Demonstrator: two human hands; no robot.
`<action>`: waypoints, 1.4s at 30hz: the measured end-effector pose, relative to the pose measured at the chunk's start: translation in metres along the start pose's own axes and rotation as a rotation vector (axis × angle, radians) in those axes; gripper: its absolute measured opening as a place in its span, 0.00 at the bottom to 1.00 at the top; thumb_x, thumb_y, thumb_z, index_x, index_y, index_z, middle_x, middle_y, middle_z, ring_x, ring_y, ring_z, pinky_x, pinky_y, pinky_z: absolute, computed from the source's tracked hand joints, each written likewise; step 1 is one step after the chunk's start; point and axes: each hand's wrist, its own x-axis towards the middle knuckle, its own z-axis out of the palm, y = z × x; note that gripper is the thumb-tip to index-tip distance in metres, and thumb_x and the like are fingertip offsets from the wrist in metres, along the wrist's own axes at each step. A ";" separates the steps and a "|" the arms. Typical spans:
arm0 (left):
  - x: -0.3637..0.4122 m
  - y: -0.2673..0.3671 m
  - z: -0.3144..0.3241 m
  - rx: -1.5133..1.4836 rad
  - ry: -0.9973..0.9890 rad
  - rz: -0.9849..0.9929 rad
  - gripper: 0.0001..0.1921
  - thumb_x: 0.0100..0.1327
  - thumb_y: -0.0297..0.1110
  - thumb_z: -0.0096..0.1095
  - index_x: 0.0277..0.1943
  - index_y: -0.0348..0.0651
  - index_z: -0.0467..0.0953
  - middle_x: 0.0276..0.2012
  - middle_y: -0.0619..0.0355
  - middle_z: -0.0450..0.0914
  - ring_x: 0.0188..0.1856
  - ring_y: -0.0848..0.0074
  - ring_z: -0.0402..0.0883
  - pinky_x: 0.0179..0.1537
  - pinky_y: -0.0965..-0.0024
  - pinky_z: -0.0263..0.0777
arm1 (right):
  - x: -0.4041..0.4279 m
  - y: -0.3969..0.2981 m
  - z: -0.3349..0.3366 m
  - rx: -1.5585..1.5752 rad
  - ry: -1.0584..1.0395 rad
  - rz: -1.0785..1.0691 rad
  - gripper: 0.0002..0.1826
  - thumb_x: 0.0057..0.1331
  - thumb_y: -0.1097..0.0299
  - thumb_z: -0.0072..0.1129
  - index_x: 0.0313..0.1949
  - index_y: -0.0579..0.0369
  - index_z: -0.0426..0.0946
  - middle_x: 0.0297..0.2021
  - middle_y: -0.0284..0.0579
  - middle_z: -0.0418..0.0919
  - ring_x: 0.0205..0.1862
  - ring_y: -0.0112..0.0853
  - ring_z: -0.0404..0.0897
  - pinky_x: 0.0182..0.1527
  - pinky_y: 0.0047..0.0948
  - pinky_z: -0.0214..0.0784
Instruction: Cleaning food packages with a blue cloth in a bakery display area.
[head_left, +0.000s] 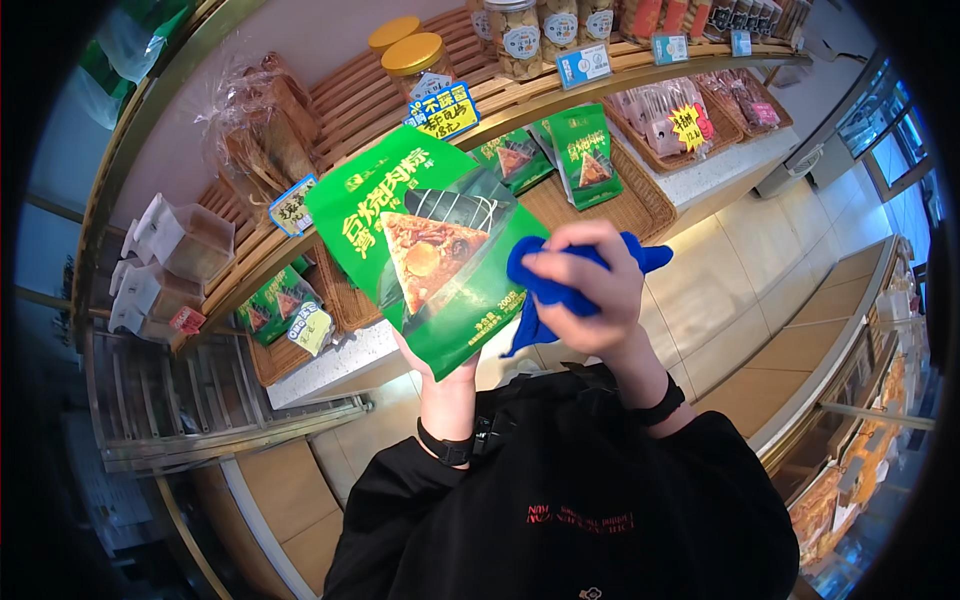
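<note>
My left hand (431, 360) holds a large green food packet (427, 255) from below and behind; most of its fingers are hidden by the packet. The packet's front, with a picture of a meat-filled rice dumpling, faces up. My right hand (592, 292) grips a bunched blue cloth (536, 315) at the packet's right edge. One end of the cloth hangs down beside the packet and another sticks out to the right. Beyond my hands, similar green packets (585, 157) stand in a wicker basket (637, 187).
A slatted wooden shelf (337, 97) above holds yellow-lidded jars (415, 60), clear jars (517, 41) and wrapped bread (262, 127). Bagged loaves (180, 240) sit at the left. More baskets (675, 142) line the white counter (720, 169). A display case (847, 420) stands at the right.
</note>
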 end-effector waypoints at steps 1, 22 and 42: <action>-0.002 0.005 0.004 0.127 -0.068 -0.018 0.30 0.65 0.49 0.39 0.64 0.37 0.53 0.61 0.43 0.60 0.60 0.52 0.62 0.60 0.50 0.57 | -0.003 0.007 0.000 0.041 -0.016 0.159 0.14 0.44 0.76 0.61 0.34 0.53 0.79 0.33 0.42 0.73 0.31 0.33 0.76 0.31 0.26 0.68; -0.028 -0.008 -0.006 0.760 0.065 0.134 0.23 0.70 0.44 0.29 0.58 0.35 0.61 0.53 0.52 0.70 0.54 0.68 0.70 0.55 0.66 0.63 | 0.004 -0.013 0.012 0.048 -0.219 0.146 0.16 0.48 0.71 0.62 0.40 0.51 0.77 0.35 0.42 0.72 0.34 0.37 0.76 0.35 0.29 0.69; -0.039 0.002 0.004 0.873 0.173 0.033 0.23 0.69 0.42 0.36 0.49 0.28 0.69 0.40 0.48 0.78 0.40 0.69 0.78 0.43 0.71 0.69 | 0.041 0.032 0.009 0.234 -0.307 0.252 0.10 0.55 0.68 0.58 0.37 0.56 0.77 0.33 0.44 0.73 0.36 0.37 0.75 0.40 0.30 0.66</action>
